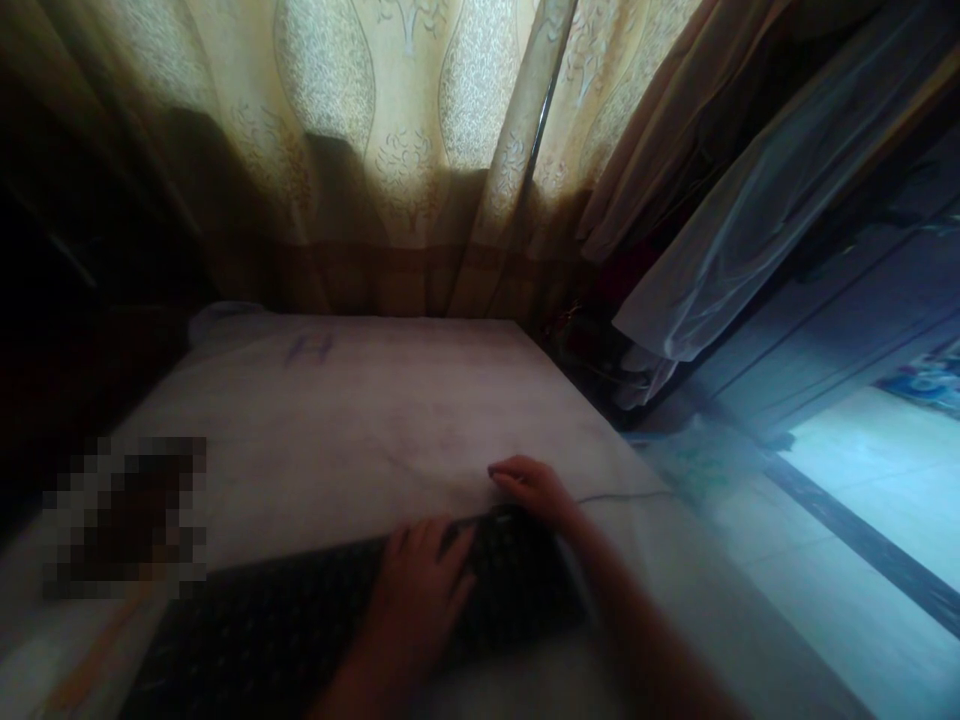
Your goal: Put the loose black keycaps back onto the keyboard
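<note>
A black keyboard (277,610) lies at a slant across the near part of a pale table-like surface (405,390). My left hand (420,575) rests over the middle of its keys, palm down, with the fingers apart. Beyond the keyboard's far right edge is my right hand (529,485), its fingers drawn together and pointing left. Whatever lies inside or under those fingers is hidden in the dim, blurred picture. A thin dark cable (626,496) runs off to the right from behind the right wrist.
At the left, a tan stick-like handle (105,645) leads into a pixelated dark patch (139,515). Patterned curtains (405,170) hang behind the surface. Pale cloth (712,260) hangs at the right, above a tiled floor (847,480). A purple mark (309,350) is on the surface's far left.
</note>
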Available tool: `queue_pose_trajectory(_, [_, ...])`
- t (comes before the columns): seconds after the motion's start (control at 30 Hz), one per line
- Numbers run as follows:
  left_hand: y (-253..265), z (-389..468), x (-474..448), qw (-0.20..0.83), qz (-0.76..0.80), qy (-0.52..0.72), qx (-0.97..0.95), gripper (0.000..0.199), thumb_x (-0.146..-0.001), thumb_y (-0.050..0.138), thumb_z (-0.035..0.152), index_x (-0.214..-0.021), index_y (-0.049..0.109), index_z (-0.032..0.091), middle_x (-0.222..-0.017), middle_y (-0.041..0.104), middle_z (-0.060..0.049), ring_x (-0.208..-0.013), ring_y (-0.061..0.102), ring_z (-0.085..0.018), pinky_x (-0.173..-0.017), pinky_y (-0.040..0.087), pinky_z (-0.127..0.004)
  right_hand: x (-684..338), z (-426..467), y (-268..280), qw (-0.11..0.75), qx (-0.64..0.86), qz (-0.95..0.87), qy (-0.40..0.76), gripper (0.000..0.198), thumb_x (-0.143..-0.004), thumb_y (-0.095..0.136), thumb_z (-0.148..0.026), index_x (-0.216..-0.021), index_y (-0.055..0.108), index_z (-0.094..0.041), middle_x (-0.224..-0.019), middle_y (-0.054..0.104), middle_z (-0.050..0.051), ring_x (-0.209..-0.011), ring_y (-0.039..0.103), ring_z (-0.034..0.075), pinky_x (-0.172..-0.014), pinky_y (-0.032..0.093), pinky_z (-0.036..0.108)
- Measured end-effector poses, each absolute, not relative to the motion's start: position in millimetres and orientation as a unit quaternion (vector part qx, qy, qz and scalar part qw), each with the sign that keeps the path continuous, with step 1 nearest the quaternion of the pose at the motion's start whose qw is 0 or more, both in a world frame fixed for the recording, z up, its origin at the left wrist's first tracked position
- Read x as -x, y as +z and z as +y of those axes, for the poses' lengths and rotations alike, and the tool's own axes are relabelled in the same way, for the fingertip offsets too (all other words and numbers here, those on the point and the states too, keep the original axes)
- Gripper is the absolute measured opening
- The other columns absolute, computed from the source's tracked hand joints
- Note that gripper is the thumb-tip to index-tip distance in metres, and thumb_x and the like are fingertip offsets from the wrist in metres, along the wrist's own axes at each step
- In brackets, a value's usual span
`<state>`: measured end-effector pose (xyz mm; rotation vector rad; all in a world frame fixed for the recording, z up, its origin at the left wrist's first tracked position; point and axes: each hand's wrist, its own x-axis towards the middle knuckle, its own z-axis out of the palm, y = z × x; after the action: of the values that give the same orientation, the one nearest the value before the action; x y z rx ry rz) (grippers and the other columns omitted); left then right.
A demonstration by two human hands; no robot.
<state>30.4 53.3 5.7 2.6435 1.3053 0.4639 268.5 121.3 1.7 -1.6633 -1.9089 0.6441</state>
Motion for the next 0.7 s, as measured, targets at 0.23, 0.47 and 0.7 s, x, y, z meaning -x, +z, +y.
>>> queue_pose_trajectory(0.23, [6, 54, -31, 0.065, 0.435, 0.141, -0.887, 0.044, -0.087, 0.062, 0.019, -0.13, 0.058, 0.025, -0.127, 0.06, -0.009, -0.112, 0.055, -0.029, -0.098, 0.042, -0.05, -251, 73, 9, 0.278, 0.538, -0.763, 0.224, 0.018, -0.086, 0.063, -0.021, -0.098, 0.077, -0.022, -0.095, 0.075, 0.006, -0.09, 0.067, 0.019, -0.087, 0.052, 0.033])
queue_pose_trajectory(0.47, [7, 54, -30, 0.058, 0.43, 0.139, -0.89, 0.047, -0.087, 0.064, 0.019, -0.133, 0.056, 0.027, -0.128, 0.06, -0.009, -0.112, 0.055, -0.029, -0.098, 0.044, -0.05, -249, 75, 12, 0.214, 0.528, -0.802, 0.18, 0.02, -0.088, 0.062, -0.02, -0.101, 0.076, -0.024, -0.096, 0.075, 0.005, -0.089, 0.067, 0.018, -0.085, 0.051, 0.031])
queue_pose_trajectory(0.7, [15, 57, -41, 0.07, 0.439, 0.103, -0.89, 0.045, -0.088, 0.065, 0.027, -0.132, 0.058, 0.031, -0.128, 0.059, -0.011, -0.114, 0.055, -0.032, -0.094, 0.044, -0.05, -247, 72, 17, 0.177, 0.526, -0.821, 0.136, 0.023, -0.091, 0.057, -0.021, -0.104, 0.075, -0.024, -0.099, 0.076, 0.006, -0.089, 0.068, 0.019, -0.084, 0.05, 0.031])
